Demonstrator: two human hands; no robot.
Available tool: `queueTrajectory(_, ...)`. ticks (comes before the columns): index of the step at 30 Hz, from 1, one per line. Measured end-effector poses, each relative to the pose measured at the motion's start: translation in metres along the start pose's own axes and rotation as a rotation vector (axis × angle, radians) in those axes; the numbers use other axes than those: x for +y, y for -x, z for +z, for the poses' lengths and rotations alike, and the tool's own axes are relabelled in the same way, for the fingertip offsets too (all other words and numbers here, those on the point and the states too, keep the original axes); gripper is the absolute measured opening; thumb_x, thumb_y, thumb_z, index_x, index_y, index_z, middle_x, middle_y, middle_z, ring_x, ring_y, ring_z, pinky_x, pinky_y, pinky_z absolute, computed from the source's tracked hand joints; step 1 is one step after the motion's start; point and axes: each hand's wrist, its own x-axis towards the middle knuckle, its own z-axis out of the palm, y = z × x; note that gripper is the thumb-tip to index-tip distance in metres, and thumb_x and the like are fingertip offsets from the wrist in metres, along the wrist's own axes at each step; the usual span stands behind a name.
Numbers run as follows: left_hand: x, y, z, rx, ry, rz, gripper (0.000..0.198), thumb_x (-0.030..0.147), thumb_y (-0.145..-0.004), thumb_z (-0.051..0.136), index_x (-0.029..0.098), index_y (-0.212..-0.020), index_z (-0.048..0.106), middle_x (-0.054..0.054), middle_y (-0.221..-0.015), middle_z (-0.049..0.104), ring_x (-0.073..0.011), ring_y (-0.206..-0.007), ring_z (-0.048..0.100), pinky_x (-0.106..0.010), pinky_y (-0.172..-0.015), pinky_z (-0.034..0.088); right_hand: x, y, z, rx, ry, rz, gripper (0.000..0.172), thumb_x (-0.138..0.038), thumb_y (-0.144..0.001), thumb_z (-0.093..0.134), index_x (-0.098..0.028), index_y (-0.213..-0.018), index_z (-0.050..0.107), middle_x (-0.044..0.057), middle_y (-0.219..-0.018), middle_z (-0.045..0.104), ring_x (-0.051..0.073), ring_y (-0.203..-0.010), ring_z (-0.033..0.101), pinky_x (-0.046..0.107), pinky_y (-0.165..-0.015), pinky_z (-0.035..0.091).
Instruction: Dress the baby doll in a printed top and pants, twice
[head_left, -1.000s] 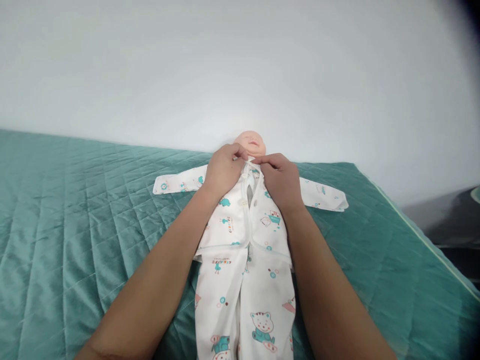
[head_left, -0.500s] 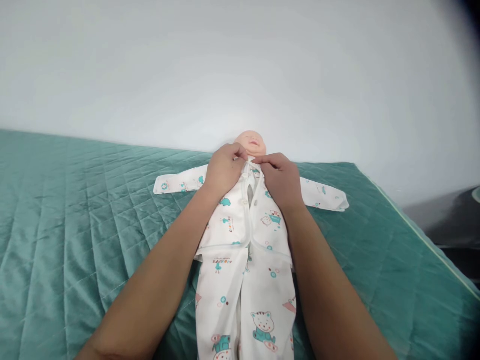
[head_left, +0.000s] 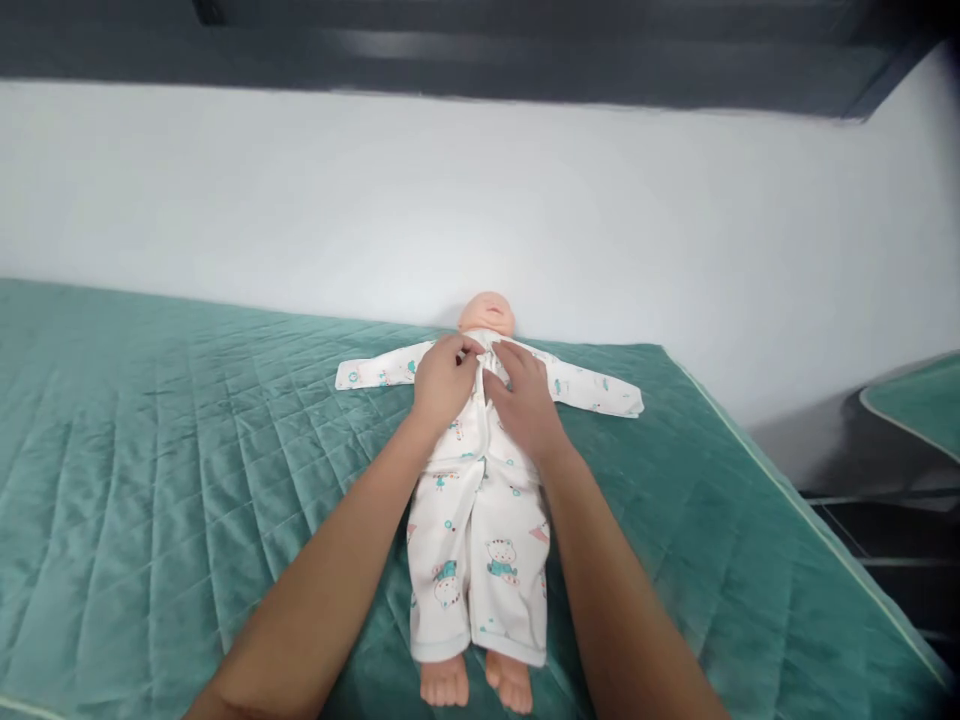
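Note:
A baby doll (head_left: pixel 487 313) lies on its back, arms spread out sideways and bare feet toward me. It wears a white baby shirt (head_left: pixel 469 450) with printed animals and matching trousers (head_left: pixel 504 600). At the upper front edge of the shirt, my left hand (head_left: pixel 446 375) pinches the cloth with thumb and forefinger. My right hand (head_left: pixel 521 390) rests on the other side of the chest, its thumb and fingers apart on the cloth. Between my hands the two front edges of the shirt meet. My fingers partly cover the upper fastening.
A green quilted cover (head_left: pixel 225 470) lies under the doll and ends at a pale-edged border on the right. Behind the doll's head stands a white wall (head_left: pixel 300 200). A dark beam (head_left: pixel 450 60) runs across the top. Another green-covered surface (head_left: pixel 922 400) shows at the far right.
My view has pulled back and tilted up, so the doll's feet and the dark beam now show. My hands have moved from the collar down to the upper chest, and my right fingers have spread.

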Motion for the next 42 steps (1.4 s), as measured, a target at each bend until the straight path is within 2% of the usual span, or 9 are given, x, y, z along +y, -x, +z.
queueTrajectory(5, 0.003, 0.021, -0.001, 0.02, 0.046, 0.017, 0.017, 0.021, -0.091, 0.055, 0.019, -0.096, 0.071, -0.006, -0.102, 0.072, -0.0177, -0.091, 0.065, -0.031, -0.087, 0.049, -0.012, 0.035, -0.001, 0.014, 0.032, 0.023, 0.053, -0.034, -0.092, 0.052, -0.021, -0.143, 0.054, 0.015, -0.157, 0.046, 0.031, -0.147, 0.039, 0.055, -0.121, 0.031)
queueTrajectory(9, -0.001, 0.021, -0.001, -0.002, 0.064, 0.0, 0.017, 0.026, -0.091, 0.06, 0.019, -0.103, 0.071, -0.005, -0.099, 0.07, -0.0163, -0.084, 0.063, -0.03, -0.083, 0.049, -0.011, 0.046, -0.002, 0.077, -0.047, 0.01, 0.046, -0.035, -0.09, 0.055, -0.025, -0.135, 0.055, 0.013, -0.153, 0.049, 0.029, -0.145, 0.042, 0.054, -0.121, 0.032)
queueTrajectory(18, -0.001, 0.01, -0.005, -0.109, 0.093, -0.062, 0.008, 0.02, -0.087, 0.064, 0.02, -0.093, 0.068, -0.003, -0.096, 0.071, -0.0159, -0.083, 0.063, -0.03, -0.079, 0.05, -0.008, 0.026, -0.002, 0.143, -0.11, 0.003, 0.023, -0.03, -0.085, 0.06, -0.027, -0.108, 0.057, 0.009, -0.126, 0.061, 0.026, -0.128, 0.053, 0.05, -0.114, 0.037)
queueTrajectory(21, 0.0, 0.008, -0.006, -0.117, 0.118, -0.107, 0.007, 0.019, -0.084, 0.066, 0.02, -0.091, 0.066, -0.002, -0.093, 0.071, -0.0153, -0.08, 0.062, -0.029, -0.076, 0.049, -0.009, 0.023, -0.003, 0.129, -0.135, 0.031, 0.019, -0.028, -0.085, 0.06, -0.027, -0.104, 0.059, 0.009, -0.126, 0.061, 0.026, -0.127, 0.053, 0.051, -0.114, 0.036)
queueTrajectory(28, 0.0, 0.01, -0.007, -0.111, 0.182, -0.135, 0.003, 0.02, -0.083, 0.067, 0.02, -0.086, 0.066, -0.001, -0.085, 0.071, -0.0146, -0.078, 0.063, -0.028, -0.074, 0.049, -0.006, 0.026, -0.002, 0.116, -0.225, 0.093, 0.021, -0.032, -0.087, 0.065, -0.03, -0.108, 0.067, 0.006, -0.137, 0.058, 0.025, -0.135, 0.05, 0.052, -0.119, 0.033)
queueTrajectory(33, 0.003, 0.009, -0.007, -0.054, 0.228, -0.145, 0.003, 0.021, -0.082, 0.067, 0.018, -0.083, 0.069, -0.001, -0.084, 0.072, -0.0141, -0.078, 0.062, -0.028, -0.078, 0.048, 0.002, 0.024, -0.007, 0.04, -0.345, 0.116, 0.029, -0.036, -0.088, 0.067, -0.033, -0.116, 0.071, 0.004, -0.145, 0.055, 0.024, -0.143, 0.044, 0.05, -0.123, 0.03)
queueTrajectory(38, 0.007, 0.006, -0.007, -0.075, 0.306, -0.146, 0.007, 0.025, -0.08, 0.07, 0.018, -0.079, 0.071, -0.002, -0.081, 0.073, -0.015, -0.077, 0.063, -0.028, -0.077, 0.048, 0.01, 0.022, -0.011, -0.035, -0.412, 0.055, 0.038, -0.035, -0.088, 0.069, -0.037, -0.125, 0.069, 0.002, -0.15, 0.051, 0.025, -0.147, 0.039, 0.049, -0.126, 0.024)
queueTrajectory(42, 0.008, 0.005, -0.002, -0.061, 0.365, -0.139, 0.008, 0.025, -0.079, 0.07, 0.018, -0.079, 0.072, -0.002, -0.08, 0.072, -0.0143, -0.075, 0.063, -0.028, -0.075, 0.047, 0.012, 0.023, -0.012, -0.033, -0.461, -0.008, 0.037, -0.034, -0.09, 0.068, -0.039, -0.127, 0.068, 0.0, -0.149, 0.053, 0.023, -0.147, 0.04, 0.047, -0.127, 0.026)
